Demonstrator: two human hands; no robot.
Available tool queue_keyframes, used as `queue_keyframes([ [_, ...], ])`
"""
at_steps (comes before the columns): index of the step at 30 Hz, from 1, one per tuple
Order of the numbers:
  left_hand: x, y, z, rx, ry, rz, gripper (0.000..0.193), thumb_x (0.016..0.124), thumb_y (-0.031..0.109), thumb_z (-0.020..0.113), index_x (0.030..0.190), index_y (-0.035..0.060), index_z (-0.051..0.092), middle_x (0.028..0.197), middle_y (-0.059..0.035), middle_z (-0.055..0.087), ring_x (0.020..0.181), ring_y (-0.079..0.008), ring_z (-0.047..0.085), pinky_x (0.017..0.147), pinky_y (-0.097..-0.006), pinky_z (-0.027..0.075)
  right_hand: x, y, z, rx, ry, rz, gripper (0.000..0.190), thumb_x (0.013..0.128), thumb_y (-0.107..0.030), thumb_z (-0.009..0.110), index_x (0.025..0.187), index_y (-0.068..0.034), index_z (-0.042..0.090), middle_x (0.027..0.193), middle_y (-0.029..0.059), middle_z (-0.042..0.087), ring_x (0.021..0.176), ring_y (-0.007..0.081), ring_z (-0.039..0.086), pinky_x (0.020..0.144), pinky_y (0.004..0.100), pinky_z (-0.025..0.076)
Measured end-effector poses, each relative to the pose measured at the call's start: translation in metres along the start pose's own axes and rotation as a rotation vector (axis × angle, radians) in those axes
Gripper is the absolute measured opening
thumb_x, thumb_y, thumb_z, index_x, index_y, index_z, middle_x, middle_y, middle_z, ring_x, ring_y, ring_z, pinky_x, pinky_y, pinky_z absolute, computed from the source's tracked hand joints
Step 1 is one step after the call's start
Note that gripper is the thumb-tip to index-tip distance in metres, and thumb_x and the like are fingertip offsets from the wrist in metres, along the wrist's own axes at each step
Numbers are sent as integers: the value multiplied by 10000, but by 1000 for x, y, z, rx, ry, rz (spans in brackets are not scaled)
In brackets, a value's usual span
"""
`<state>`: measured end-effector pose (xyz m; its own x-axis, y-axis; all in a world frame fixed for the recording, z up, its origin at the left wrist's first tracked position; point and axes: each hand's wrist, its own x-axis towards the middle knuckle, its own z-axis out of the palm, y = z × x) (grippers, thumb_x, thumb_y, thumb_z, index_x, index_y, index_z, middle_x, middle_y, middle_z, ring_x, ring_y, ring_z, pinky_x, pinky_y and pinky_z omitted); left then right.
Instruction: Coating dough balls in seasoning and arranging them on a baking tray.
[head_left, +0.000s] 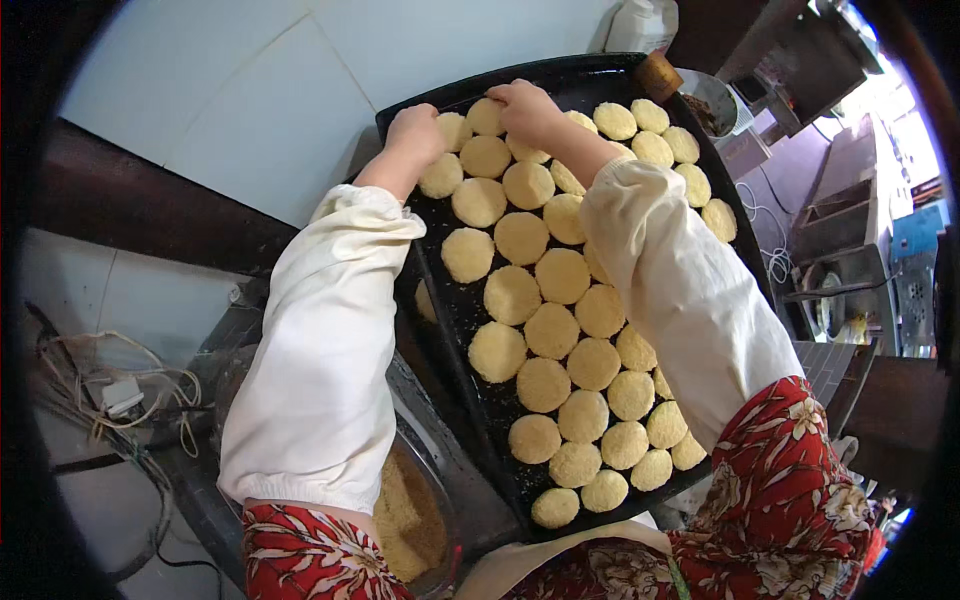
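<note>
A black baking tray (480, 405) lies before me, covered with several rows of round, flat, pale-yellow crumb-coated dough pieces (520, 238). At its far left corner is my left hand (417, 133), fingers curled down beside a round piece (454, 132); whether it grips anything is hidden. My right hand (523, 112) reaches to the far edge, its fingers bent over or next to another round (486, 117); its grip cannot be made out. White sleeve covers are on both forearms, and the right one hides part of the rows.
Under my left arm stands a metal bowl of yellow crumbs (409, 517). A wooden block (658, 76) sits at the tray's far right corner, near a white plastic jug (642, 27) and a bowl of dark food (709, 103). Tangled cables (124, 397) lie left; a tiled wall rises behind.
</note>
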<state>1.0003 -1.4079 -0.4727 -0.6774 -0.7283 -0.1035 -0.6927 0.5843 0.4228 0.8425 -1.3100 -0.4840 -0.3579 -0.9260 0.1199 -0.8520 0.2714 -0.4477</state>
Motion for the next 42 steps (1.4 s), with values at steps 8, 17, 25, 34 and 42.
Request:
queue_keyframes([
  [8, -104, 0, -45, 147, 91, 213, 323, 841, 138, 503, 1107, 3, 628, 1079, -238, 629, 999, -394, 604, 854, -455, 484, -63, -77, 35, -412, 213, -404, 419, 867, -267, 542, 1226, -53, 523, 1238, 175, 523, 1133, 338, 523, 935, 458, 435],
  [17, -446, 63, -52, -633, 511, 534, 67, 771, -64, 558, 830, -95, 567, 878, -193, 565, 802, -282, 600, 725, -380, 517, -92, -126, 19, -547, -52, -502, 496, 949, -406, 494, 1355, -124, 458, 1381, 169, 463, 1247, 347, 471, 1027, 447, 381],
  [25, -673, -83, -54, -68, 696, -421, 297, 829, 5, 566, 1124, -6, 590, 1122, -205, 595, 1054, -367, 571, 909, -401, 457, -314, -411, 73, 235, -415, -1329, 368, 874, -185, 606, 1217, -58, 562, 1313, 177, 515, 1164, 355, 526, 977, 399, 439],
  [34, -723, -154, -23, 89, 535, -784, 293, 797, 67, 621, 1077, -15, 594, 1053, -175, 574, 1007, -374, 524, 878, -448, 467, -423, -516, 152, -256, -631, -1241, 328, 904, -278, 544, 1184, -112, 586, 1261, 143, 516, 1131, 292, 509, 940, 393, 452],
  [42, -699, -206, -34, -512, 508, -257, 532, 742, 111, 704, 1248, 35, 554, 1292, -166, 525, 1236, -309, 469, 1013, -360, 396, -348, -413, 124, -140, -578, -1168, 355, 789, -176, 652, 1127, -77, 613, 1236, 128, 562, 1057, 317, 548, 911, 413, 457],
])
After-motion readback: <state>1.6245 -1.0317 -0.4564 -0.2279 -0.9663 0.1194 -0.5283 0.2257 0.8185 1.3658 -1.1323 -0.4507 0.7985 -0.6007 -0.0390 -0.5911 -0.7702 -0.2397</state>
